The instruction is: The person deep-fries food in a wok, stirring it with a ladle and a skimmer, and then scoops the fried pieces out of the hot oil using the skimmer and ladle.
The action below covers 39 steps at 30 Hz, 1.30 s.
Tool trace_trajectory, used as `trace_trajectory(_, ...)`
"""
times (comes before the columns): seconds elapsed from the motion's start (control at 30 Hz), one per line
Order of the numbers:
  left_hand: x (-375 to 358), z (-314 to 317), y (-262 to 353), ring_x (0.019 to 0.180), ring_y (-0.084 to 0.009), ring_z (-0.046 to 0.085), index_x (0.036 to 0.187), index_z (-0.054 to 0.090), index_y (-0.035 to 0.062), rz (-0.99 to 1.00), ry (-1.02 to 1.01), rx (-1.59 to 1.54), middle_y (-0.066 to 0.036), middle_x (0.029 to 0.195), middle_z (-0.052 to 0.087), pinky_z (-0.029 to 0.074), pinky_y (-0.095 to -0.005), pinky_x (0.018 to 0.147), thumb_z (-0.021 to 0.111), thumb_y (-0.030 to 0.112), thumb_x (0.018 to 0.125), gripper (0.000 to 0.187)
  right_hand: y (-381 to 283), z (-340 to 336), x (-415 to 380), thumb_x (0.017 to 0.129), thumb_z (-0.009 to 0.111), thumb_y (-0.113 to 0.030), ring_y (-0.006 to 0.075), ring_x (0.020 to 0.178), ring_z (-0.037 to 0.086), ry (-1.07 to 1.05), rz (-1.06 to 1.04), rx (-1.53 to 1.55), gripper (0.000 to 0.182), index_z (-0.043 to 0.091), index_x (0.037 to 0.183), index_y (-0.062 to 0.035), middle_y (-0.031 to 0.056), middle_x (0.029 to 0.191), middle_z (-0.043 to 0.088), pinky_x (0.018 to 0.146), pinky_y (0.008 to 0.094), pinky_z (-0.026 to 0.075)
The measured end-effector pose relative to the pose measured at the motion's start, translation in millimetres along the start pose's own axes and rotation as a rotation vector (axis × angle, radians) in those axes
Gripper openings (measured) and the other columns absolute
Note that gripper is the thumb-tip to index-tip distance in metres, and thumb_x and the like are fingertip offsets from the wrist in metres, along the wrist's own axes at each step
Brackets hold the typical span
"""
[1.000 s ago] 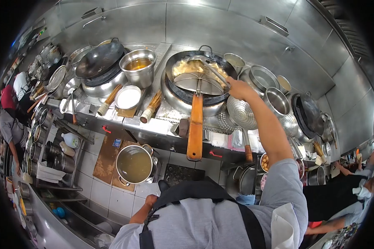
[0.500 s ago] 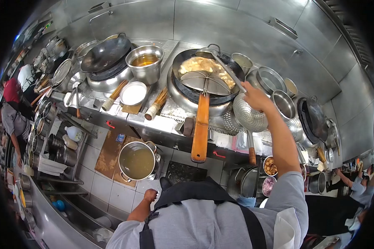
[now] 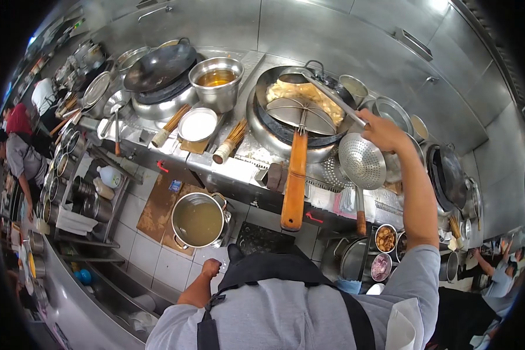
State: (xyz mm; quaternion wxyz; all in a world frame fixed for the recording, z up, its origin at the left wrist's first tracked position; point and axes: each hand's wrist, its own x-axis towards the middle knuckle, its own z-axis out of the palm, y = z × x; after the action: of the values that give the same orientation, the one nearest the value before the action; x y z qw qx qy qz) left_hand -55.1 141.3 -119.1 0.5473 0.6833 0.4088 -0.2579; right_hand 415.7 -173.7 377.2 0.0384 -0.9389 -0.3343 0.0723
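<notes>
My right hand (image 3: 382, 129) is closed round the upper end of a long-handled ladle (image 3: 332, 99). The ladle's bowl rests at the far side of a large wok (image 3: 263, 87), which holds pale brown food in liquid (image 3: 294, 89). A strainer (image 3: 315, 119) lies across the wok's near part, its wide wooden handle (image 3: 295, 181) reaching past the stove edge. Just below my right hand is a perforated skimmer (image 3: 361, 162). My left hand (image 3: 211, 268) hangs low with its fingers curled, nothing visible in it, near a pot of cloudy liquid (image 3: 198, 221).
Left of the wok stand a pot of amber liquid (image 3: 216, 77), a white bowl (image 3: 197, 125), bamboo brushes (image 3: 230, 142) and a dark wok (image 3: 160, 69). Food bowls (image 3: 385, 238) sit at lower right. Co-workers (image 3: 26, 157) are at the far left and far right.
The whole view has shifted, so the stove items appear slightly farther right. My right hand still holds the ladle, its bowl still at the wok's far side.
</notes>
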Motion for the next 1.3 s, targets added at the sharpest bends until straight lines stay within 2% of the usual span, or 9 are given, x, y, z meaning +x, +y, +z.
trace_trajectory(0.13,-5,-3,-20,0.053,-0.021,0.063,0.075,0.066,0.003,0.726,-0.035,0.892,-0.01,0.065,0.065,0.049,-0.0335,0.048,0.056,0.02,0.086,0.022,-16,11,15,0.081,0.059,-0.017,0.0404,0.098,0.062,-0.112,0.037,0.018,0.056,0.043,0.134,-0.0128,0.0244,0.107,0.064,0.082,0.0469,0.048)
trace_trajectory(0.33,9,11,-16,0.058,-0.0261,0.066,0.069,0.069,0.0057,0.313,0.015,0.636,-0.013,0.067,0.067,0.053,-0.0405,0.062,0.053,0.027,0.087,0.031,7,38,34,0.082,0.059,-0.016,0.0303,0.09,0.065,-0.053,0.111,0.275,0.054,0.043,0.134,-0.0116,0.0211,0.104,0.066,0.078,0.0424,0.051)
trace_trajectory(0.43,21,9,-19,0.054,-0.027,0.064,0.063,0.065,0.0044,0.622,0.109,0.807,-0.013,0.058,0.063,0.051,-0.0416,0.059,0.048,0.026,0.083,0.033,20,58,25,0.084,0.059,-0.015,0.0411,0.104,0.06,0.126,0.042,0.147,0.054,0.041,0.134,-0.0124,0.0247,0.118,0.06,0.088,0.0467,0.046)
trace_trajectory(0.5,27,18,-26,0.062,-0.0328,0.065,0.065,0.066,0.0057,0.46,0.2,0.626,-0.017,0.066,0.065,0.052,-0.0453,0.063,0.053,0.025,0.077,0.027,38,85,38,0.083,0.055,-0.011,0.0432,0.112,0.056,0.093,0.091,0.129,0.055,0.04,0.136,-0.0121,0.0259,0.126,0.056,0.094,0.0479,0.043)
trace_trajectory(0.53,24,17,-26,0.071,-0.0368,0.066,0.069,0.069,0.0057,0.667,0.174,0.94,-0.02,0.077,0.067,0.052,-0.0474,0.066,0.056,0.024,0.074,0.023,60,99,47,0.08,0.055,-0.007,0.0309,0.089,0.056,0.096,0.062,0.208,0.057,0.041,0.136,-0.0078,0.0175,0.103,0.056,0.076,0.0401,0.044)
trace_trajectory(0.57,28,24,-29,0.079,-0.0387,0.066,0.075,0.071,0.0056,0.418,0.204,0.638,-0.021,0.084,0.067,0.053,-0.0482,0.071,0.057,0.022,0.073,0.022,67,115,53,0.077,0.054,-0.002,0.0186,0.065,0.055,0.099,0.04,0.287,0.06,0.042,0.136,-0.0036,0.0091,0.08,0.057,0.057,0.0323,0.045)
trace_trajectory(0.7,8,29,-33,0.09,-0.0415,0.065,0.085,0.072,0.0013,0.475,0.121,0.888,-0.024,0.096,0.067,0.052,-0.0473,0.082,0.055,0.027,0.076,0.032,62,118,37,0.083,0.054,0.0,0.0052,0.056,0.041,0.103,0.137,0.78,0.055,0.045,0.136,-0.0097,-0.0008,0.079,0.051,0.049,0.0211,0.035)
trace_trajectory(0.93,-20,30,-45,0.092,-0.0395,0.065,0.086,0.073,0.002,0.009,0.194,0.361,-0.024,0.1,0.067,0.051,-0.0454,0.083,0.056,0.028,0.074,0.033,72,156,-22,0.089,0.053,-0.008,0.0067,0.049,0.04,0.128,0.279,0.763,0.055,0.037,0.142,-0.0132,0.0002,0.074,0.05,0.037,0.0216,0.033)
trace_trajectory(1.3,-17,32,-9,0.102,-0.0375,0.064,0.093,0.072,0.0003,0.031,0.221,0.244,-0.023,0.106,0.066,0.05,-0.0443,0.087,0.055,0.027,0.073,0.037,33,162,-103,0.09,0.055,-0.007,0.0033,0.047,0.035,0.289,0.27,0.947,0.055,0.037,0.142,-0.013,-0.0036,0.07,0.043,0.039,0.0188,0.028)
